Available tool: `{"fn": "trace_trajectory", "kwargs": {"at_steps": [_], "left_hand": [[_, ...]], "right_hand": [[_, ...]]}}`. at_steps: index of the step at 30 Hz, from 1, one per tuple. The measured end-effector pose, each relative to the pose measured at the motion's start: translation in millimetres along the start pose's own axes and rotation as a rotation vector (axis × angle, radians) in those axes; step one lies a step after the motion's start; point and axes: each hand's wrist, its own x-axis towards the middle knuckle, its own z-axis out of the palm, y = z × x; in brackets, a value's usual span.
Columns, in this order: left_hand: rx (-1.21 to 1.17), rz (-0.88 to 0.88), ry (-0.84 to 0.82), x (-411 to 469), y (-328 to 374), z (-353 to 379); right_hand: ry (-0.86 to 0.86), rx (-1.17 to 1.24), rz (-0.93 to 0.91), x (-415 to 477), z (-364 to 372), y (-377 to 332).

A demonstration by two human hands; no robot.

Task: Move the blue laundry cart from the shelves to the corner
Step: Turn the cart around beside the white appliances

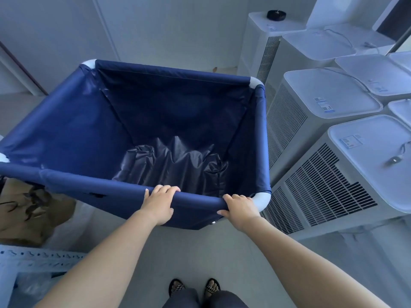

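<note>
Two feet in black sandals (194,288) stand on the grey floor (222,252) at the very bottom. To the left of them is a pale metal shelf bar (40,257) with small holes in it. Just past the bar is a brown paper thing (24,210) wrapped in clear plastic.

Both arms reach forward. The left hand (159,202) holds the near top bar of the blue laundry cart (66,130). Its fingers are curled over the top and the thumb is below. The right hand (239,207) holds the same bar a little to the right, curled round it the same way. This hand is just beside the cart's white corner piece (262,200).

The cart is right in front of the person. It is a big blue cloth box with nothing in it. The shiny dark cloth at its bottom (173,161) is all wrinkly.

Close along the cart's right side is a row of white machines (322,192) with slits in their sides and flat tops. Cords lie on some tops. A small round black thing (276,14) sits on the farthest one.

Behind the cart are white walls (155,25).
</note>
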Motion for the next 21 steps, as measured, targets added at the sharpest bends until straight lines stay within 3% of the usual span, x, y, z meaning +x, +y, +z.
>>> {"fn": "trace_trajectory", "kwargs": {"at_steps": [3, 9, 15, 21], "left_hand": [[-0.006, -0.001, -0.006, 1.6, -3.8, -6.2], [0.051, 0.035, -0.006, 0.6, -13.3, -8.9], [0.076, 0.025, 0.061, 3.2, -14.3, -0.7], [0.051, -0.034, 0.037, 1.9, -1.4, 3.4]], "right_hand": [[-0.036, -0.001, -0.017, -0.2, -1.9, -6.5], [-0.017, 0.224, -0.067, -7.3, -10.1, 0.7], [0.148, 0.175, -0.082, -19.7, -10.7, 32.2], [0.167, 0.077, -0.081, -16.2, -24.6, 74.4]]}}
